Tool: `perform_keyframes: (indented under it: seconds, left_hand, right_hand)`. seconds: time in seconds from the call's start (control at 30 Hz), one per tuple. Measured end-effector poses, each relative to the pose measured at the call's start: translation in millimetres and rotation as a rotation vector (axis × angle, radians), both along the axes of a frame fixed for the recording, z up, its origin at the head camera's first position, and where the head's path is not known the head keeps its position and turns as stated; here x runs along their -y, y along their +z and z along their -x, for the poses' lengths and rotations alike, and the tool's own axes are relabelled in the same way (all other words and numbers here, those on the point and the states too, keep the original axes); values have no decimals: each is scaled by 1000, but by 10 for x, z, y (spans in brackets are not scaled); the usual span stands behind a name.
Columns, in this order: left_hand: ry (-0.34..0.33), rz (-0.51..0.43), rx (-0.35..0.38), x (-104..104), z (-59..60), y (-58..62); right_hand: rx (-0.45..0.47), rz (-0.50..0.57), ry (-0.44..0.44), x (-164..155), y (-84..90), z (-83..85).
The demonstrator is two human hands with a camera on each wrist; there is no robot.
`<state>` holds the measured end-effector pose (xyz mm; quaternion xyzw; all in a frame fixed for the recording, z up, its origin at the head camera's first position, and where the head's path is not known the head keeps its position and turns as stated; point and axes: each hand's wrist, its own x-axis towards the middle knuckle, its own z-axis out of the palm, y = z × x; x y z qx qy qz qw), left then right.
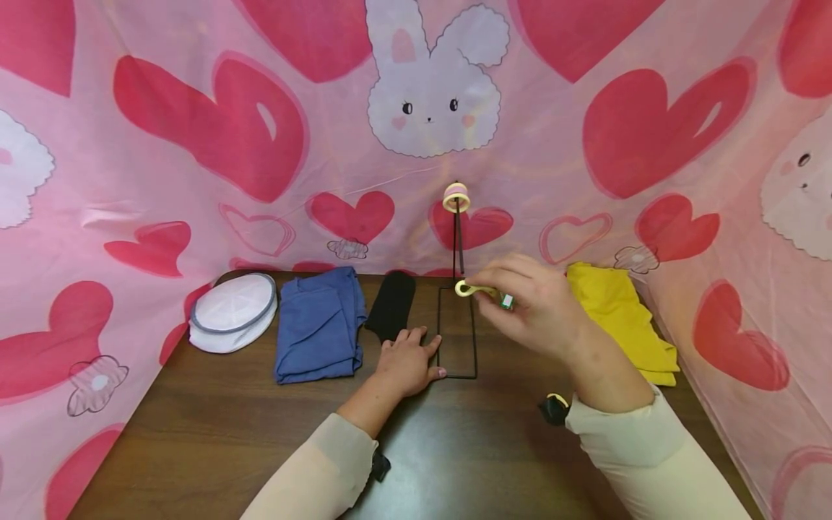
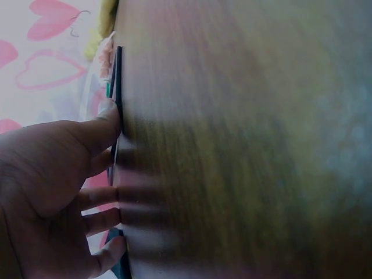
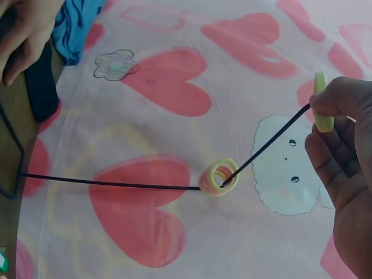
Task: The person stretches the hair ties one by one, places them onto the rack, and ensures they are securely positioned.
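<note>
My right hand (image 1: 529, 300) pinches a pale yellow ring (image 3: 323, 104) between thumb and fingers, at the free tip of a black wire stand's arm (image 3: 267, 139). Farther along that arm, at its upper bend, hang pink and yellow rings (image 1: 456, 196). My left hand (image 1: 406, 365) lies spread low over the table, its thumb and forefinger touching the stand's rectangular base (image 1: 474, 339). In the left wrist view its fingers are fairly straight, with the thumb on the black wire (image 2: 120, 75). A small green and white item (image 1: 507, 301) is partly hidden by my right hand.
On the brown table (image 1: 455, 448), a white round item with a grey rim (image 1: 234, 307), folded blue cloth (image 1: 320, 325) and a black sock-like piece (image 1: 392, 300) lie left of the stand. Yellow cloth (image 1: 620, 318) lies right. A pink heart-print sheet (image 1: 416, 173) hangs close behind.
</note>
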<state>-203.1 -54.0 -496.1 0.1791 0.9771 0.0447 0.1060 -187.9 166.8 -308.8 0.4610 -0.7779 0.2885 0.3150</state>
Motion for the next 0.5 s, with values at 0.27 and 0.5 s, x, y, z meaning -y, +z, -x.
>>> perform_keyframes:
  seconds: [0.27,0.5]
  left_hand:
    - [5,-1,6,-6,-11,19]
    - [9,-5,6,-2,-9,18]
  right_hand:
    - [-93,33,-18,46,94,75]
    - [-105,33,-56,59,87,131]
